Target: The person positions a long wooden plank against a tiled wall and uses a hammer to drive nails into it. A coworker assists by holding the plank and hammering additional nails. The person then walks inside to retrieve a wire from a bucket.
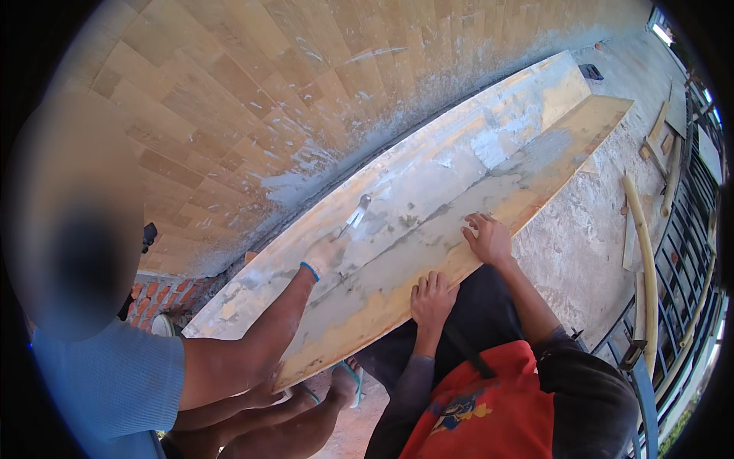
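Monitoring remotely, I see the long angled board (440,210) crossing mid-frame, assembled but smeared grey, seemingly unfinished; lower centre-right, my left hand (433,302) curls at its edge, grip unclear, right hand (491,242) loosely open; left of centre, a co-worker's gloved hand (326,255) clasps a hammer (358,211)

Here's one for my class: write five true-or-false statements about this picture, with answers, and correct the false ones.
1. The camera wearer's left hand touches the near edge of a long board. True.
2. The wearer's right hand holds a hammer. False: the right hand holds no tool; the co-worker's gloved hand holds the hammer.
3. The glove's cuff is blue. True.
4. Red bricks show at the picture's upper right. False: the bricks show toward the lower left.
5. The co-worker's top is red. False: it is blue.
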